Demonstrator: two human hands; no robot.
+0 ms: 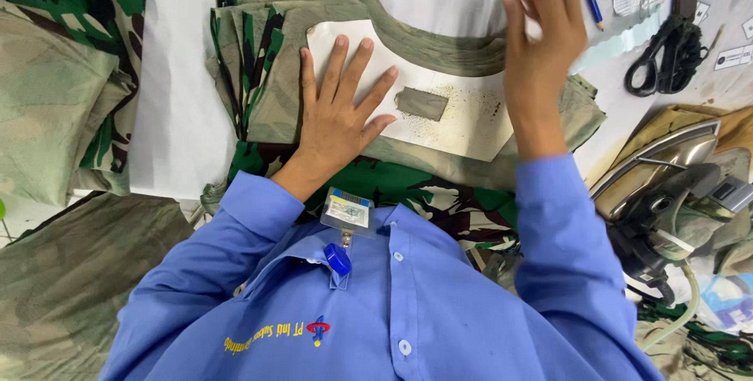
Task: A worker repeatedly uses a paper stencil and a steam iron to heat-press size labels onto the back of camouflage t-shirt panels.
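left hand (339, 118): flat, fingers spread, pressing the white template (447, 118) onto camo fabric (314, 12)
right hand (541, 32): pinching a small white piece (535, 29)

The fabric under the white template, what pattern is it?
Camouflage fabric: green, black and tan blotches, seen in the head view beneath the white template.

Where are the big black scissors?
In the head view, the black scissors lie at the top right of the table, just right of the raised right hand and above the iron.
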